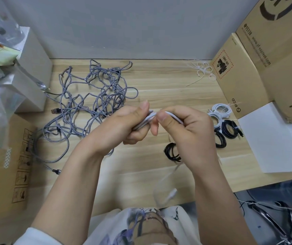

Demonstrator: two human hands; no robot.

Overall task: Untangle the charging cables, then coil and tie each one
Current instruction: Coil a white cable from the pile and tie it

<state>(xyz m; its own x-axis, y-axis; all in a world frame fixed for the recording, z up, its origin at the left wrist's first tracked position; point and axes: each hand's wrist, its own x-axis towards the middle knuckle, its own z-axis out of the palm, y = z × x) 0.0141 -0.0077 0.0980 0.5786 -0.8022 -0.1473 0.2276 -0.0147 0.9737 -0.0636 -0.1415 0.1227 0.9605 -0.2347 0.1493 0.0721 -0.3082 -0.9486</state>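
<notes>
Both hands are up over the middle of the wooden desk (159, 82), working one white cable (149, 119). Left hand (124, 124) is clenched around a bundle of its strands, thumb up; right hand (185, 128) pinches the same cable just beside it, thumb pressed on top. Most of the bundle is hidden inside the fists, so I can't tell how many loops there are. A blurred loose end with a white plug (171, 193) hangs below the right wrist, hard to make out. Tangled grey braided cables (92, 96) sprawl on the desk's left half, partly behind the left hand, with one strand trailing down to a plug near the left cardboard box (9, 156). Black coil (172, 152) lies on the desk, half covered by the right hand. Further right sit white coils (218, 110) and dark coils (228, 129), touching. White ties (203, 69) lie near the back right, against brown cartons (247, 71) cut off by the frame.
</notes>
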